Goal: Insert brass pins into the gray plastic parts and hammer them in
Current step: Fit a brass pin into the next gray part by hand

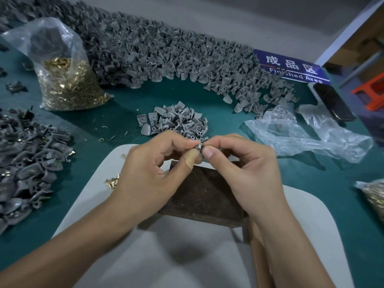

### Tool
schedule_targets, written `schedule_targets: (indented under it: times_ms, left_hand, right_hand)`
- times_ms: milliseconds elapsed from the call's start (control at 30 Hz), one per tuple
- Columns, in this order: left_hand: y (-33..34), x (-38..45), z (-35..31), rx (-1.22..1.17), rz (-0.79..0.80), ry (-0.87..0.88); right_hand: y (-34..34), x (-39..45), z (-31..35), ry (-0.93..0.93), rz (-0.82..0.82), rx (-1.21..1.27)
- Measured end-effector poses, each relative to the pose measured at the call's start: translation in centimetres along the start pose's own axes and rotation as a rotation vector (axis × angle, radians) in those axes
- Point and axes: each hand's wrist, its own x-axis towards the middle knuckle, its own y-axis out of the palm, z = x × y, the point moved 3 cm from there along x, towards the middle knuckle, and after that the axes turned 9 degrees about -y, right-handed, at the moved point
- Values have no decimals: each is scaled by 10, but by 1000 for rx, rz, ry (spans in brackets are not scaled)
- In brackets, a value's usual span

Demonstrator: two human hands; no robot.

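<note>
Showing: two bare hands meeting fingertip to fingertip above a dark block (204, 194), at the step judged to be seating a pin in a part.
Left hand: left hand (149, 173), fingers curled, thumb and forefinger pinching a gray plastic part (197, 146); the thumb carries a tan plaster.
Right hand: right hand (245, 169), fingers curled, thumb and forefinger closed at the same spot; whether a brass pin lies between them cannot be told, since the fingertips hide it.
Key relation: the part sits between the two sets of fingertips, touching both, raised clear of the block and just beyond its far edge; neither hand is nearer than the other.
Long axis: too covered by fingers to tell.
Loose pins: loose brass pins (113, 180) lie on the pale mat (187, 256) just outside the left wrist, nearer the left hand.
Part supply: small pile of gray parts (172, 121) just beyond the fingertips.
Pin supply: clear bag of brass pins (68, 88) well beyond and left of the left hand.
Hammer: a wooden handle (259, 252), judged the hammer's, lies under the right forearm, beside the block.
Next move, judged: lowering the part onto the block, directly below and toward the person.
</note>
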Motion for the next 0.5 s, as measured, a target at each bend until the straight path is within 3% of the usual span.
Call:
schedule_targets:
  times_ms: [300, 500]
  left_hand:
    - [-2, 0, -4, -28, 57, 49]
    - [1, 4, 1, -40, 46, 13]
  right_hand:
    - [1, -2, -1, 23, -22, 78]
    - [-1, 0, 0, -4, -40, -9]
